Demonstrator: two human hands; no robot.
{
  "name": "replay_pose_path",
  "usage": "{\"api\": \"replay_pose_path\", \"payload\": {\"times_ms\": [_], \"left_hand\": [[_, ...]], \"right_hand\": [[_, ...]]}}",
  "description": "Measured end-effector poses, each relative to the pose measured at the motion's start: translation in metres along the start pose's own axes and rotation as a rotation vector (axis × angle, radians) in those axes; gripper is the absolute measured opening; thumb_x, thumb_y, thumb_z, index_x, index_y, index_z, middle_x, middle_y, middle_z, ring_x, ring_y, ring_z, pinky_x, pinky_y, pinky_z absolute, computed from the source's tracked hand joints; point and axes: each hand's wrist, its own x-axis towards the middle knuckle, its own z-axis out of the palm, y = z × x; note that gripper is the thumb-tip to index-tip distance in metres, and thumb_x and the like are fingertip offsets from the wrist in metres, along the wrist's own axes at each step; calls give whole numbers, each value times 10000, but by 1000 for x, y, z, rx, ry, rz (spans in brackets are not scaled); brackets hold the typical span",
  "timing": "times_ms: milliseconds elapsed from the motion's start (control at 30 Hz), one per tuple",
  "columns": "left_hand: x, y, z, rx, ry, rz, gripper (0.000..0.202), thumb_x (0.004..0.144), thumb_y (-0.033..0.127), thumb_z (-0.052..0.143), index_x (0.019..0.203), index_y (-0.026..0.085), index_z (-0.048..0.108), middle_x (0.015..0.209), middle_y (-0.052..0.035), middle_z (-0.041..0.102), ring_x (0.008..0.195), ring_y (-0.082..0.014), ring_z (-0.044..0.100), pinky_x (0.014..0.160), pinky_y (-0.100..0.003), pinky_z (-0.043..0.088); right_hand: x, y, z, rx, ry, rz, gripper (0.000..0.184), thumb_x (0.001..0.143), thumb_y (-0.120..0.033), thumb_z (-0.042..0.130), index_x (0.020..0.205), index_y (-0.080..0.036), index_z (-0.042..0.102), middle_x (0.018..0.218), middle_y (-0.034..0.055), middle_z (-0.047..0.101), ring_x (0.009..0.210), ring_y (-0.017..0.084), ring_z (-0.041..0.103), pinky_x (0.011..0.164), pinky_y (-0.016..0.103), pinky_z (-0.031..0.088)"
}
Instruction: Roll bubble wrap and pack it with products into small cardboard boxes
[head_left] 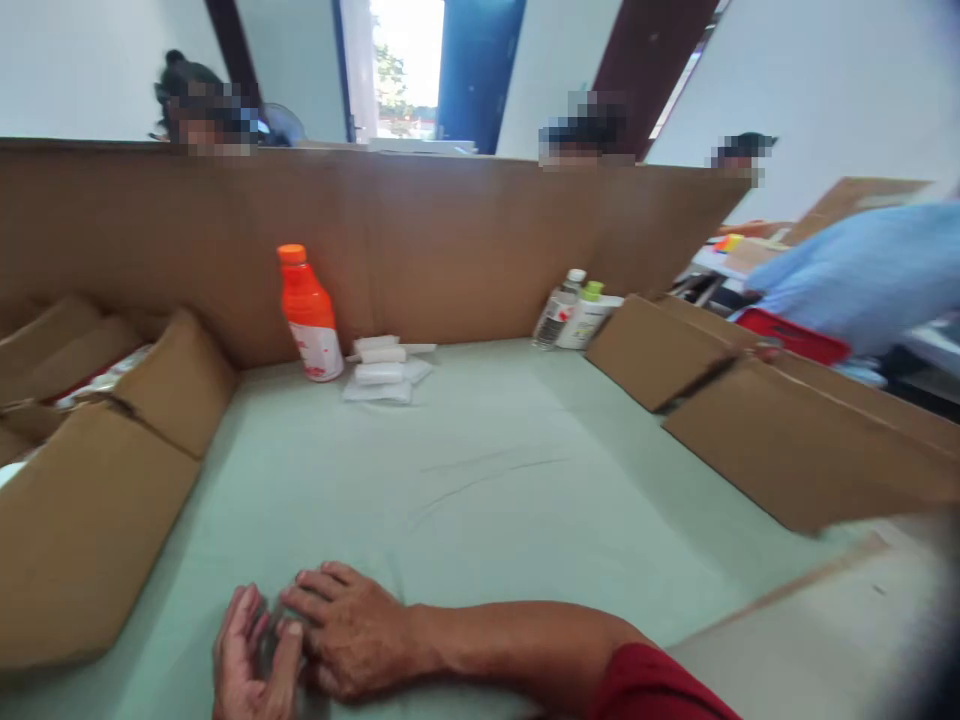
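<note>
My left hand (253, 665) is near the front edge of the green table surface (487, 520), palm turned inward, with its thumb apart from its curved fingers. A grey, blurred patch shows between that thumb and the fingers; whether it is shadow or a clear object I cannot make out. Right beside it, my right hand (356, 635) rests palm down, its fingers loosely stretched towards the left hand. The left thumb is close to or touching the right hand. No object is visible in the right hand, though its underside is hidden.
At the back stand an orange bottle (309, 315), white wrapped packets (382, 372), a clear bottle (557, 312) and a white, green-capped container (587, 320). Cardboard boxes (97, 510) line the left, with cardboard panels (795, 430) at right and a cardboard wall (450, 250) behind. Other people are beyond.
</note>
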Motion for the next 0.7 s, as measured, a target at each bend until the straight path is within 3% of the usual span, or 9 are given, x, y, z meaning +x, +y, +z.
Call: {"api": "replay_pose_path", "payload": {"times_ms": [100, 167, 267, 367, 433, 500, 600, 700], "left_hand": [[6, 14, 13, 273, -130, 208, 721, 788, 559, 688, 1403, 213, 542, 1580, -152, 415, 1389, -396, 490, 1066, -523, 525], [11, 29, 33, 403, -238, 365, 617, 839, 562, 628, 1352, 224, 588, 1578, -135, 427, 1388, -388, 487, 953, -500, 593], [15, 48, 82, 489, -337, 614, 535, 920, 540, 517, 1313, 189, 613, 1568, -156, 440, 1358, -384, 503, 882, -507, 607], [10, 53, 139, 528, -431, 890, 499, 959, 479, 466, 1269, 133, 649, 1505, -207, 504, 1356, -386, 501, 1012, -576, 524], [-3, 53, 167, 579, -518, 1030, 469, 956, 442, 489, 1265, 137, 664, 1468, -213, 547, 1363, -386, 501, 1070, -607, 462], [-24, 55, 182, 641, -620, 1112, 455, 941, 410, 533, 1305, 166, 653, 1472, -196, 558, 1381, -386, 490, 1103, -630, 411], [-65, 66, 184, 670, -833, 1177, 538, 917, 409, 587, 1426, 233, 565, 1558, -138, 485, 1456, -379, 407, 1163, -640, 318], [-102, 75, 177, 605, -1106, 1186, 637, 905, 495, 597, 1500, 307, 466, 1634, -55, 382, 1520, -345, 307, 1222, -605, 233]], "right_hand": [[-46, -8, -7, -83, 5, -17, 384, 999, -435, 507, 1269, -197, 640, 1444, 81, 586, 1339, 258, 492, 1110, 388, 393], [-71, -13, -2, -107, 19, -19, 309, 1028, -384, 487, 1260, -261, 650, 1450, 39, 592, 1331, 225, 510, 1066, 356, 430], [-99, -14, 10, -32, -12, 5, 202, 1021, -329, 530, 1128, -280, 695, 1354, -20, 675, 1206, 135, 606, 988, 256, 472], [-128, -1, -3, 128, 3, -8, 132, 981, -295, 609, 1031, -226, 709, 1205, -20, 750, 1109, 79, 655, 916, 172, 484], [-158, 18, -39, 208, 131, 112, 180, 971, -342, 614, 1051, -206, 700, 1166, 14, 758, 1129, 125, 657, 958, 240, 495], [-199, 46, -93, 161, 292, 405, 169, 967, -262, 587, 1093, -226, 693, 1147, 41, 758, 1129, 164, 662, 999, 327, 495], [-272, 102, -184, -191, 429, 743, 234, 961, -250, 577, 1166, -211, 683, 1245, 137, 715, 1193, 256, 637, 1012, 454, 485], [-348, 157, -259, -643, 419, 1079, 407, 910, -295, 646, 1278, -121, 649, 1416, 253, 582, 1318, 377, 541, 1010, 555, 429]]}}
